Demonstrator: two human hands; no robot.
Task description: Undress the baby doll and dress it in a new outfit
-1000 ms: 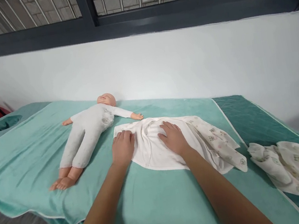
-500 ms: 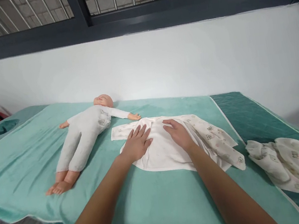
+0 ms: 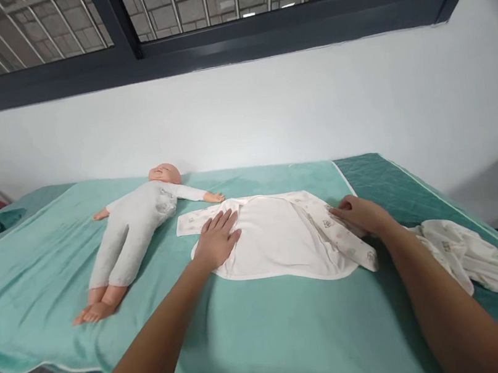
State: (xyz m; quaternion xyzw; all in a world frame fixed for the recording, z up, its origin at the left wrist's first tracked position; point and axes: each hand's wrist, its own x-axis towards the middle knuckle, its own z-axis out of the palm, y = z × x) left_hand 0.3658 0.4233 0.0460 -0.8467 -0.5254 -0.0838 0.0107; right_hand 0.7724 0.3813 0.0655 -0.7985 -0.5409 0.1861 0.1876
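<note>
A white baby shirt (image 3: 276, 241) lies spread on the green-covered table (image 3: 288, 324); left hand (image 3: 218, 241) open flat across it, right hand (image 3: 360, 213) touching the printed sleeve (image 3: 330, 230) with bent fingers, pinching or not, can't tell! Looks light, floppy; sleeve edges should suit holding. Baby doll (image 3: 137, 209) near, one arm almost in the way; crumpled clothes (image 3: 487, 260) beyond the right forearm.

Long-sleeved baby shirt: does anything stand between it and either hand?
Nothing visible does. The left hand lies spread on the long-sleeved baby shirt, and the right hand touches the edge of its printed sleeve. The doll lies to the left and the crumpled garment to the right, neither in between.
</note>
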